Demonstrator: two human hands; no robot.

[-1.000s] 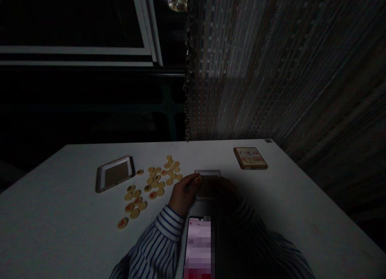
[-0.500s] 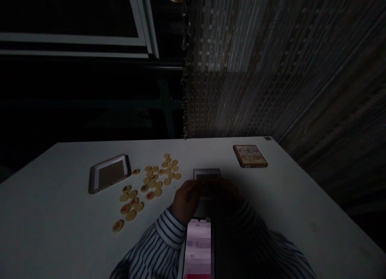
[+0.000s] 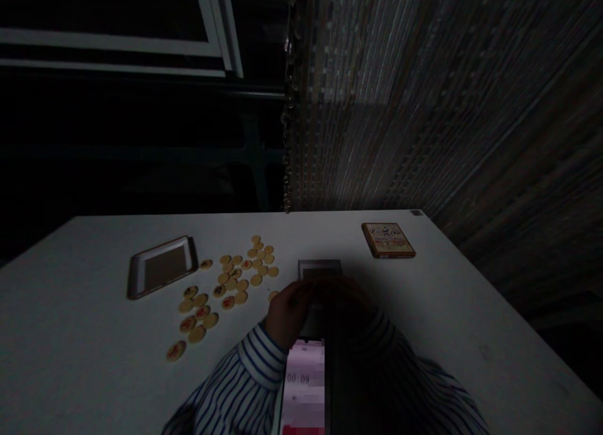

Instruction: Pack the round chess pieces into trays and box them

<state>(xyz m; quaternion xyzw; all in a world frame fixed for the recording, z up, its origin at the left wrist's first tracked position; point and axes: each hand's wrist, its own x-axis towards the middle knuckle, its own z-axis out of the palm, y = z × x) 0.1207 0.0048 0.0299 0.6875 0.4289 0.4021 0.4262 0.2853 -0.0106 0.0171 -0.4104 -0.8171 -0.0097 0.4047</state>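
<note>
My left hand (image 3: pixel 283 312) and my right hand (image 3: pixel 351 297) come together over the near part of a grey-edged rectangular piece (image 3: pixel 319 263) with a darker middle. The left fingers bend inward towards the right hand. Deep shadow covers the right hand and most fingertips, so whether either hand grips anything cannot be made out. Between my striped sleeves lies a lit phone (image 3: pixel 304 359) with a timer on its pink screen. A round Chinese chess piece (image 3: pixel 274 295) is just beyond my left hand. Several more chess pieces (image 3: pixel 228 278) lie scattered to the left, some showing red or black characters.
An open shallow tray or box lid (image 3: pixel 164 267) with a brown inside lies at the left of the white table (image 3: pixel 94 347). A printed flat box (image 3: pixel 389 240) sits at the back right. Behind the table hangs a bead-string curtain (image 3: pixel 358 140). The room is dim.
The view has shifted slightly, so the table's things appear a little further left and higher. Both hands keep their place over the grey-edged piece. The phone's timer digits have changed.
</note>
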